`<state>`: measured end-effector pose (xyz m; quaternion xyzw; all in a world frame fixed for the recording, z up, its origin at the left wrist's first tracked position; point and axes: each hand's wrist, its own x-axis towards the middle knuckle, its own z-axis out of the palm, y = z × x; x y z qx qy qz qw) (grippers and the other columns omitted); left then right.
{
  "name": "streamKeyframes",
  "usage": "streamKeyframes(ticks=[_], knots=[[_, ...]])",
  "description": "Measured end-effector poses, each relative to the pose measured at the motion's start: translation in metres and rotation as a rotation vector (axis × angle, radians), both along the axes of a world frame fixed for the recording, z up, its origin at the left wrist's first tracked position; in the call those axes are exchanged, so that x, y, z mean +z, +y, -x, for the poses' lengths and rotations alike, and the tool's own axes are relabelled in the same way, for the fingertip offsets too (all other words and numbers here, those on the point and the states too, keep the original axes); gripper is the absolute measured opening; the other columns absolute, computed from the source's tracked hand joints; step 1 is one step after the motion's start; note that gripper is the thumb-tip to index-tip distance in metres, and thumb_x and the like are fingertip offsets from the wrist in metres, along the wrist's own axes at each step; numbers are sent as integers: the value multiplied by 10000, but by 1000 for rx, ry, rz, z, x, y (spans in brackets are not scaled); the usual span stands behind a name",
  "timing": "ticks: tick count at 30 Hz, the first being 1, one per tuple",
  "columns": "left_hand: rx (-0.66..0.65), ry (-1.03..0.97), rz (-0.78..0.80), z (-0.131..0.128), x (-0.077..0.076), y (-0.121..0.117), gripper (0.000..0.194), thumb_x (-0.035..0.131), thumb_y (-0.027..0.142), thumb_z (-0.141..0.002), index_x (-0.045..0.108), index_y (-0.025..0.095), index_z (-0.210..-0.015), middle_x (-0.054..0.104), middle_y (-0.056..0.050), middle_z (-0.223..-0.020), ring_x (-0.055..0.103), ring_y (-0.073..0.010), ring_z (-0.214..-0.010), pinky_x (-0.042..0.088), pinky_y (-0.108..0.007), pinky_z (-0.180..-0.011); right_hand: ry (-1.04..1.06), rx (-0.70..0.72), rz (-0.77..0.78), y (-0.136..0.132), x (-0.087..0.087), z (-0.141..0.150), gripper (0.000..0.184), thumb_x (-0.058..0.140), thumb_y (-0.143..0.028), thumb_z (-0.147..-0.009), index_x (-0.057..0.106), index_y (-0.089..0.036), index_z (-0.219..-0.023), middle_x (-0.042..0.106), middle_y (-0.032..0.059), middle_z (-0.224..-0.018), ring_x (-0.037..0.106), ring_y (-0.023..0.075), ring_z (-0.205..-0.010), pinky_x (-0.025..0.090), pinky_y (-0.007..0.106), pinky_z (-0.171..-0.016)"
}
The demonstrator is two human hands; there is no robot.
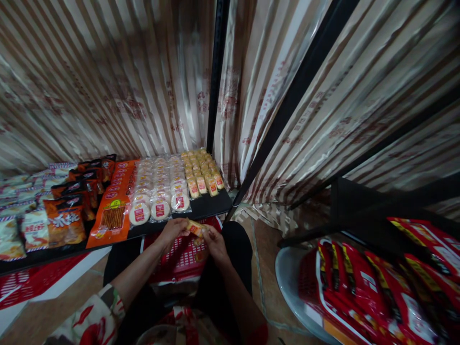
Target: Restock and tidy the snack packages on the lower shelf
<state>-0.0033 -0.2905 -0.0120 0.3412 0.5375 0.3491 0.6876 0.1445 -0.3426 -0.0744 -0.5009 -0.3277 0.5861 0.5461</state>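
Note:
A small wrapped snack (194, 227) in yellow film with an orange-red label is held level between both hands. My left hand (174, 233) pinches its left end, and my right hand (215, 242) grips the right end. Beneath them lies a red and pink bag (181, 258) with a white grid print, over my lap. Just beyond, on a black shelf (212, 207), stand rows of similar small yellow packs (202, 183). Left of those are rows of round white wrapped cakes (160, 209) with red labels.
An orange bag of stick snacks (113, 215) and several chip bags (68, 223) fill the shelf's left side. Black metal posts (217, 81) rise before a striped curtain (143, 86). At right, a red basket (309, 273) beside red packets (366, 282) stands in a grey tub (287, 282).

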Motion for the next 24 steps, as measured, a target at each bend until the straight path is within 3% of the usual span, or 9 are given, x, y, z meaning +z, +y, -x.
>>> streamKeyframes(ticks=[7,15,24], knots=[[-9,-4,16,-3,-7,2,183,744,245,-630,631,102,-651,634,-25,-640,565,-80,-560,475,-201,-608,17,-31,44,5,1,-3,474,676,-586,-632,632,-192,-892,659,5,-689,582,146,-580,457,263,-562],[8,39,16,-2,-10,-2,200,736,261,-643,593,120,-646,606,3,-622,569,-76,-551,485,-209,-620,-103,-62,39,9,9,-6,498,644,-630,-628,643,-189,-860,654,8,-681,559,138,-552,441,251,-520],[-68,114,-32,3,-17,-8,324,732,407,-607,596,127,-694,587,11,-576,564,-106,-533,451,-230,-557,-164,-48,63,12,16,-10,474,615,-631,-656,622,-181,-807,572,-25,-560,506,120,-516,392,230,-485]])
